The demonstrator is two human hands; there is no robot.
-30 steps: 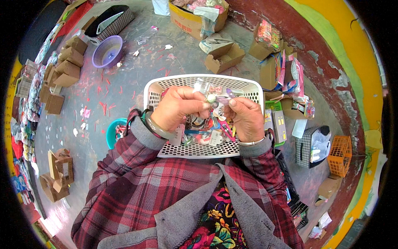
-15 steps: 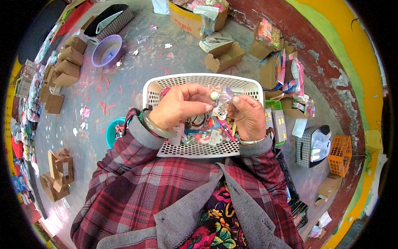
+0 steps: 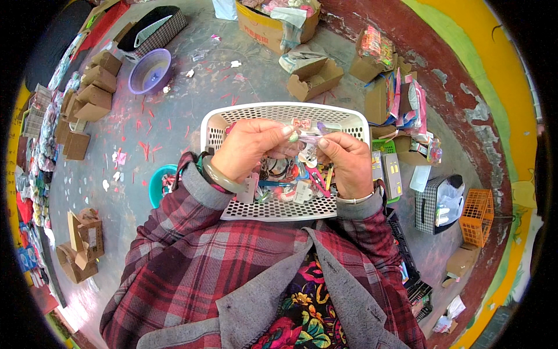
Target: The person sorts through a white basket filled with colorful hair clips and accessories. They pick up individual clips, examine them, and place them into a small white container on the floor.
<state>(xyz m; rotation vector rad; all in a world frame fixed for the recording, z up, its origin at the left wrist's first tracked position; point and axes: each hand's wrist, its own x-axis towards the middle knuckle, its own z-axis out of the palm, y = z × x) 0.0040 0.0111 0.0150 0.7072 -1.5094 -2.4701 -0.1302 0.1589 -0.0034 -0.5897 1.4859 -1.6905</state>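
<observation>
My left hand (image 3: pixel 251 145) and my right hand (image 3: pixel 347 160) meet over a white perforated plastic basket (image 3: pixel 279 214). Thumb and fingers of both are pinched on a small hair tie-like piece (image 3: pixel 308 139), stretched between them. It looks clear to purplish, with a pale green bead (image 3: pixel 293 136) at the left thumb; its exact kind is hard to make out. Below the hands, the basket holds mixed small accessories: a pink clip-like piece (image 3: pixel 317 179), a white card tag (image 3: pixel 302 192), and dark bands (image 3: pixel 278 169).
A teal basin (image 3: pixel 156 187) stands left of the basket, a purple basin (image 3: pixel 150 71) farther off. Open cardboard boxes (image 3: pixel 315 79) lie beyond it. To the right are a grey tray (image 3: pixel 392 176), a checked bin (image 3: pixel 428 205) and an orange crate (image 3: pixel 476 217). Red scraps litter the floor.
My left thumb has moved up and closed onto the green bead, which has shifted slightly left and down. The right fingers have drawn a little left. The basket has stayed put.
</observation>
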